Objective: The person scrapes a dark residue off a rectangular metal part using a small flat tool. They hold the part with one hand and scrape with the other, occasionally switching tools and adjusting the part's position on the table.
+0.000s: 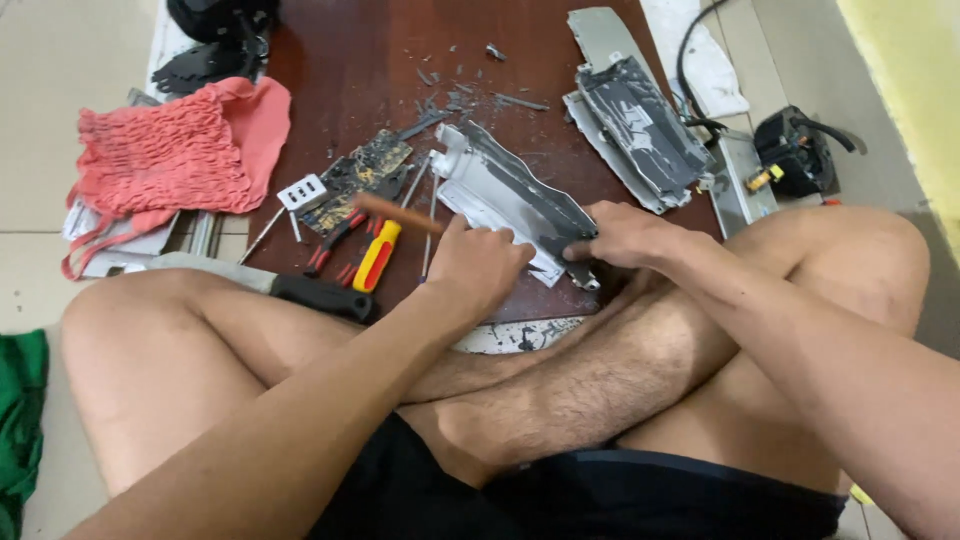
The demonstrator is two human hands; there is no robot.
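The grey-and-white casing [510, 195] lies on the dark wooden counter [350, 70], long axis running up-left from both hands, right hand [620, 235] clamped on its near end, left hand [475, 265] closed around a brown-handled tool [395, 212] just beside it.

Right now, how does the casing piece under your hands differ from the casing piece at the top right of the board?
The near casing piece is held by the right hand, while the left hand grips a wooden handle beside it. The far casing piece lies untouched. The near one looks longer and narrower, the far one broader. Both are grey with dark residue and rest on the brown board.
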